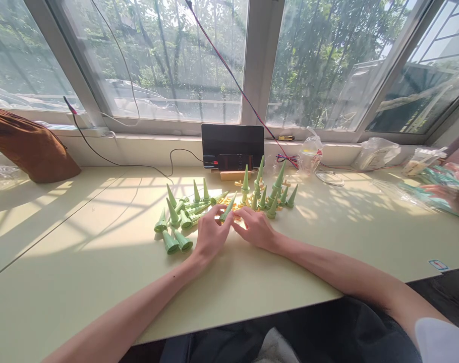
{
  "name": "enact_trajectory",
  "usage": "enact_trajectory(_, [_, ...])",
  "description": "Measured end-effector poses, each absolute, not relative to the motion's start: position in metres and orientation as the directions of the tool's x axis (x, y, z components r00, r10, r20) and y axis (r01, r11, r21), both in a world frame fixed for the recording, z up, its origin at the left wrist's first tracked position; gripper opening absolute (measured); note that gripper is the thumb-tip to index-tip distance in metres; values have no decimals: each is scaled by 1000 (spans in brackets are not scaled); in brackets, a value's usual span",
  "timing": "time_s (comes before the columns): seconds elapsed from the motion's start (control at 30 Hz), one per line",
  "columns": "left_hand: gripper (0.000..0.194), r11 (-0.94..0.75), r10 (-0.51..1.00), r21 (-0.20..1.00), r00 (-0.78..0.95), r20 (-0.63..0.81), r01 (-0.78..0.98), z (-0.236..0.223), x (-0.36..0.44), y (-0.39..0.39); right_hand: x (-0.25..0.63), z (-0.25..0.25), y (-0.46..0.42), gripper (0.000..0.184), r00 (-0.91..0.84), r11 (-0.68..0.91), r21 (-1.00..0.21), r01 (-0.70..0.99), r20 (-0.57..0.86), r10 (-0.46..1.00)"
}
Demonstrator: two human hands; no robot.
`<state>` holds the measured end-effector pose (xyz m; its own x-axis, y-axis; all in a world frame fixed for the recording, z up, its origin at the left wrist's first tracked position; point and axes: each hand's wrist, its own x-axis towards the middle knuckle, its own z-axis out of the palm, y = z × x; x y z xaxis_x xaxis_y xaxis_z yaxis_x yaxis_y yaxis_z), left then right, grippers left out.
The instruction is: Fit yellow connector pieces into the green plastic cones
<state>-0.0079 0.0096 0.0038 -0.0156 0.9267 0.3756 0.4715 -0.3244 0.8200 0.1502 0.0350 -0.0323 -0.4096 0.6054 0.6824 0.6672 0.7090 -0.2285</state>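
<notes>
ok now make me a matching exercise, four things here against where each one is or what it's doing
Column 1
1. left hand
2. brown cloth bag
3. black tablet
4. coiled white cable

Column 2
A. propped up before the window
B. on the table, right of the tablet
C. holding a green cone
D. at the far left

Pairs: 1-C, 2-D, 3-A, 4-B

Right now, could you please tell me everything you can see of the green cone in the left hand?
The green cone looks like plastic and tapers to a narrow point. It is tilted, tip up and leaning toward the right of the picture. The left hand has a grip on its lower part, hiding some of it. The right hand is close beside it; whether it touches cannot be told. Small yellow pieces lie nearby.
</notes>
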Motion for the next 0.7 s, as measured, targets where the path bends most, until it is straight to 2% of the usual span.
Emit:
enact_trajectory(0.13, [34,-314,930,819,-17,367,479,5,-8,9,151,-32,36,19,-471,697,-104,710,665,579])
enact_trajectory(0.27, [35,-308,931,822,-27,364,478,4,-8,10,152,-30,34,22,-515,692,-33,722,641,568])
enact_trajectory(0.7, [33,-313,932,833,-23,362,457,4,-8,11,152,-26,31,22,-528,712,-68,699,622,578])
